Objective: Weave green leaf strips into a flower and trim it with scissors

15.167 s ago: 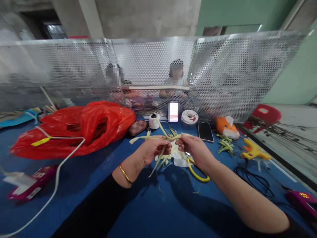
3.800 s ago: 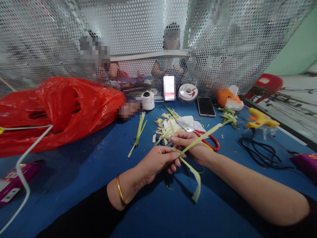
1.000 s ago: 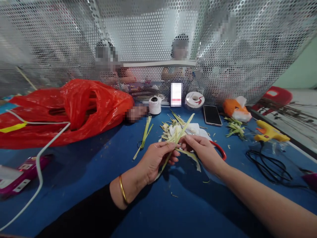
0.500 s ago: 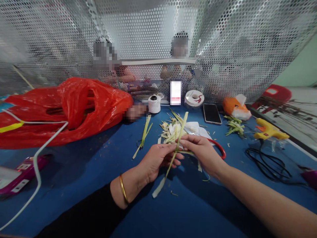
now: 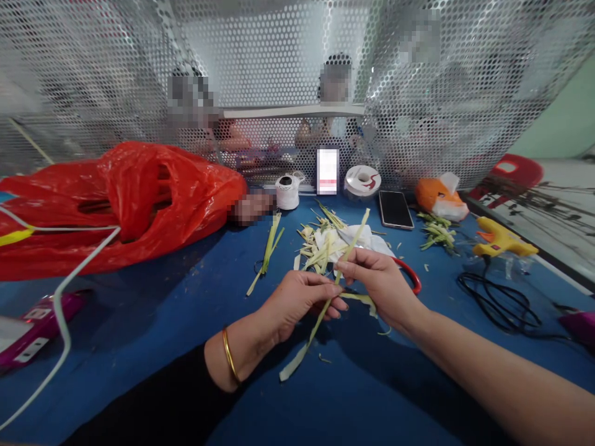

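A long pale-green strip of leaf (image 5: pixel 307 347) runs slantwise through both my hands, its broad end hanging down towards me and its upper end pointing away. My left hand (image 5: pixel 297 303), below a gold bangle, is closed with thumb and fingers pinching the strip near its middle. Just above that spot my right hand (image 5: pixel 376 275) pinches the same strip. A second yellowish strip (image 5: pixel 357 298) sticks out sideways under my right hand. Behind the hands lies a pile of cut leaf pieces (image 5: pixel 320 244) with white tissue (image 5: pixel 367 238). Scissors with a red handle (image 5: pixel 409 275) are partly hidden by my right hand.
Left is a big red plastic bag (image 5: pixel 139 210), near a white cable (image 5: pixel 65 297) and purple power strip (image 5: pixel 41 328). Along the back stand a thread spool (image 5: pixel 287 193), ribbon roll (image 5: pixel 362 181) and phone (image 5: pixel 395 209). A yellow glue gun (image 5: pixel 504 238) lies right.
The upper end of the strip has swung to the right, so it slants more. My right hand's hold has shifted slightly up along it. The view has shifted a little.
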